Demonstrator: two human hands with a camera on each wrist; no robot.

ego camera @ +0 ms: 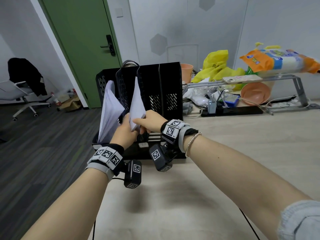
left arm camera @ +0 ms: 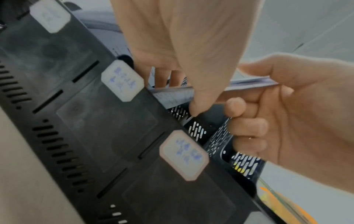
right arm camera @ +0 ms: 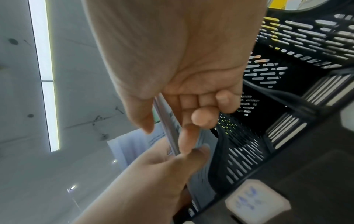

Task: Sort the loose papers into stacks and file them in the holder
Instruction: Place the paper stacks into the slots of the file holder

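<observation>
Black holder [ego camera: 161, 84] (four slots) | paper stacks: two | both hands' fingers pinch second stack [ego camera: 137, 104]

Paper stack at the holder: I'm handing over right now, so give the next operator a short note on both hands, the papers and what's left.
Right hand: pinches the lower edge of the paper stack, thumb on one face, fingers on the other.
Left hand: also holds that stack's lower end, beside the right hand.
Holder: black, perforated, on the table, label tabs along its front.
Done: another stack already leans in the leftmost slot.
Left: the held stack is tilted over the second slot from the left, not yet seated. Ease it down, then let go. The slots to its right look empty.
</observation>
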